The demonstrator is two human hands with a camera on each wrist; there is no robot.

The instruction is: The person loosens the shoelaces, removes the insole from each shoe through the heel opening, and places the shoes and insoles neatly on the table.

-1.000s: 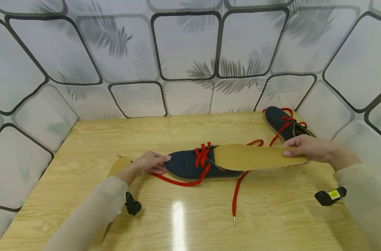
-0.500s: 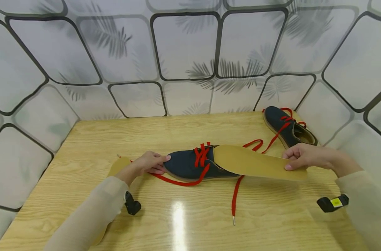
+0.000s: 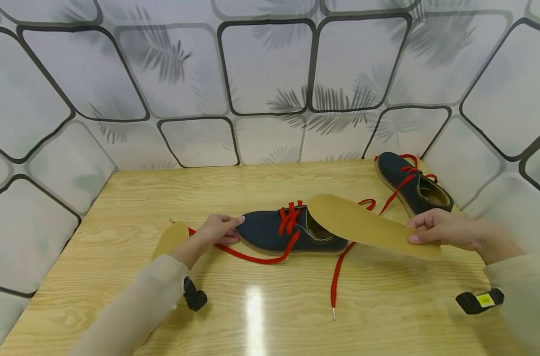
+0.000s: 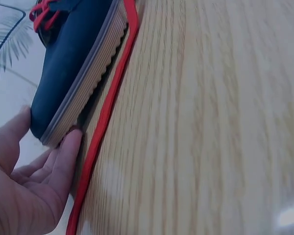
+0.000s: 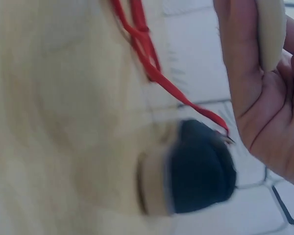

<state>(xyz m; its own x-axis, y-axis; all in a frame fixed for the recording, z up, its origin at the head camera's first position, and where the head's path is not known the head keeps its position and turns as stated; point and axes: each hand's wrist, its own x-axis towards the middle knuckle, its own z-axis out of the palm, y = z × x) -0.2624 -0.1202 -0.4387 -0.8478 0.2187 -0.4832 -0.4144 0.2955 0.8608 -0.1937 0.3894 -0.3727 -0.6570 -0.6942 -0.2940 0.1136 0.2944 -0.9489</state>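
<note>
In the head view a navy shoe (image 3: pixel 264 230) with red laces lies mid-table, toe to the left. My left hand (image 3: pixel 217 229) pinches its toe; in the left wrist view the thumb is at the toe and the fingers (image 4: pixel 68 155) are under the ridged sole. My right hand (image 3: pixel 445 231) grips one end of a tan insole (image 3: pixel 363 223), thumb on top. The insole slants over the shoe's heel side, its far end overlapping the tongue area, with part of the shoe opening (image 3: pixel 320 233) showing below it. In the right wrist view the insole (image 5: pixel 271 36) appears edge-on in the palm.
A second navy shoe (image 3: pixel 396 173) with red laces stands at the back right, near the right hand. Another tan insole (image 3: pixel 169 238) lies partly hidden under the left forearm. A loose red lace (image 3: pixel 337 277) trails toward the front. Patterned walls (image 3: pixel 270 138) border the table.
The right hand has lowered and shifted slightly right, so the insole now tilts down toward that hand. Its far end has lifted from the shoe opening, uncovering it. The left hand keeps its hold.
</note>
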